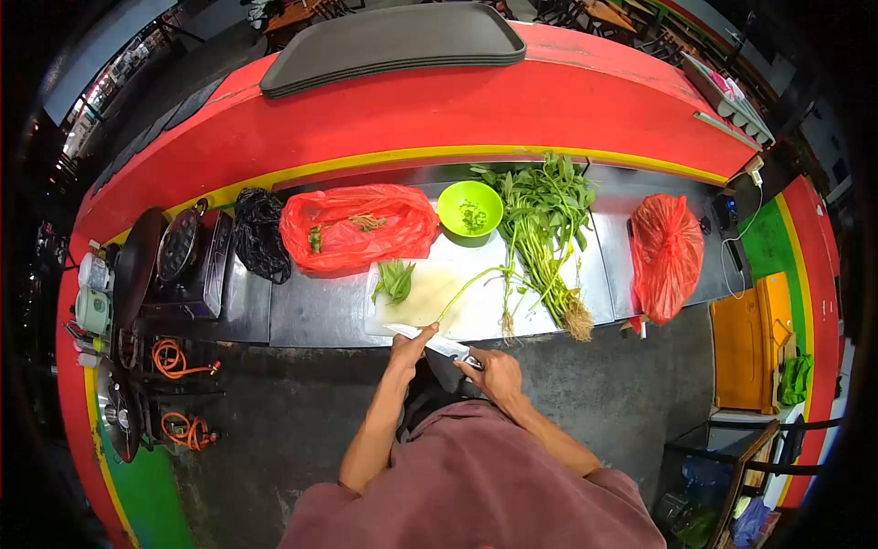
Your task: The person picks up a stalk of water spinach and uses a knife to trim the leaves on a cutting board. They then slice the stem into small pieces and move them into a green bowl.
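My right hand [496, 377] is wrapped round the dark handle of a knife [446, 347], whose blade points left toward my other hand. Closed on the end of a long green stem [465, 289], my left hand [413, 348] is right at the blade, in front of the counter edge. The stem runs up and right across a white cutting board [430, 288]. Cut green leaves [394, 281] lie on the board's left side. To the right is a pile of leafy greens [541, 220] with roots on. Behind the board, a lime green bowl [470, 209] holds chopped green pieces.
An open red plastic bag [357, 252] with trimmings lies left of the bowl, beside a black bag [261, 234]. A pan [180, 245] sits on a stove at far left. A tied red bag [667, 256] stands right. Stacked trays [393, 41] rest on the red ledge [412, 114].
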Action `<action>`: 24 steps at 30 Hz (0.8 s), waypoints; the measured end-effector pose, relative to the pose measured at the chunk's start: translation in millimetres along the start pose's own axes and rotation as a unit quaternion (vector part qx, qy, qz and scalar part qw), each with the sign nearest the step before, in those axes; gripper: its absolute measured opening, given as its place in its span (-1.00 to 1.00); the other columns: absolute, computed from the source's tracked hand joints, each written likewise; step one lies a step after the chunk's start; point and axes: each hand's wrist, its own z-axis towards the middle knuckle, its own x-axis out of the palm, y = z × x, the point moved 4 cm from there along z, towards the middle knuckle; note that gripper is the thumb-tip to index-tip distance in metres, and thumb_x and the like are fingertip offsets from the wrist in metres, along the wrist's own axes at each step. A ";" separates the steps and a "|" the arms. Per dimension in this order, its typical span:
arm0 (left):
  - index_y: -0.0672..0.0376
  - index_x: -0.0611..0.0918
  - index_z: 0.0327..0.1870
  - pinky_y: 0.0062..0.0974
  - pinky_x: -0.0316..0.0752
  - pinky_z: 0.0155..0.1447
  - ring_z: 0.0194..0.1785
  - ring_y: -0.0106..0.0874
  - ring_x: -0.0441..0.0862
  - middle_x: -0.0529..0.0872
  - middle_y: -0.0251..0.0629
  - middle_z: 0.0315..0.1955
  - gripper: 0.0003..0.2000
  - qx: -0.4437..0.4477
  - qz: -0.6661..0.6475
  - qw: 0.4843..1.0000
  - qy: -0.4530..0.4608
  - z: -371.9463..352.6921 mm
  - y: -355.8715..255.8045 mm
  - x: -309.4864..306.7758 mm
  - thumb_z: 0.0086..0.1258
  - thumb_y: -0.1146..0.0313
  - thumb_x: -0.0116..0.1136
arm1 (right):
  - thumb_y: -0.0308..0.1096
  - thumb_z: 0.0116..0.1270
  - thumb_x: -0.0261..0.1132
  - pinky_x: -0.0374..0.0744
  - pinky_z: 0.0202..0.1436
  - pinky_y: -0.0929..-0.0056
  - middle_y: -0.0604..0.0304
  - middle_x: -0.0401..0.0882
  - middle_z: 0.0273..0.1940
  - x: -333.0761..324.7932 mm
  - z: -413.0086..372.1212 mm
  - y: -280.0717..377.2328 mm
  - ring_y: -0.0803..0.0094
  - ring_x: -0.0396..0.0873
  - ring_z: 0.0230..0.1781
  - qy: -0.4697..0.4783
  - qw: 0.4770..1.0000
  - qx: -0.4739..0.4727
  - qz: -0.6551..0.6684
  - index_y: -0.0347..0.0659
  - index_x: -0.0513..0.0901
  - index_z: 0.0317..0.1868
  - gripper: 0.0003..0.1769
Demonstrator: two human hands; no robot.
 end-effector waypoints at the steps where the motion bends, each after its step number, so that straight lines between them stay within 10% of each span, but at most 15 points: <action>1: 0.14 0.74 -0.12 -0.39 0.40 -0.16 -0.19 -0.49 0.59 0.74 -0.38 -0.24 -0.59 0.016 0.009 1.000 0.005 0.5 -1.3 0.3 0.20 0.05 0.61 | 0.15 0.33 0.43 0.64 -0.28 0.03 -0.06 0.74 -0.42 1.1 0.8 -0.9 -0.02 0.73 -0.38 0.015 1.000 0.006 -0.007 -0.11 0.82 -0.11 -0.53; 24: 0.08 0.71 -0.40 -0.58 0.36 -0.40 -0.46 -0.60 0.51 0.64 -0.45 -0.51 -0.64 -0.029 -0.021 0.998 -0.046 -8.5 25.0 -16.9 0.18 0.00 0.61 | 0.19 0.28 0.46 0.63 -0.32 0.08 0.00 0.74 -0.43 5.6 -4.5 -5.2 0.04 0.72 -0.41 -0.009 1.000 -0.005 -0.020 -0.13 0.83 -0.20 -0.50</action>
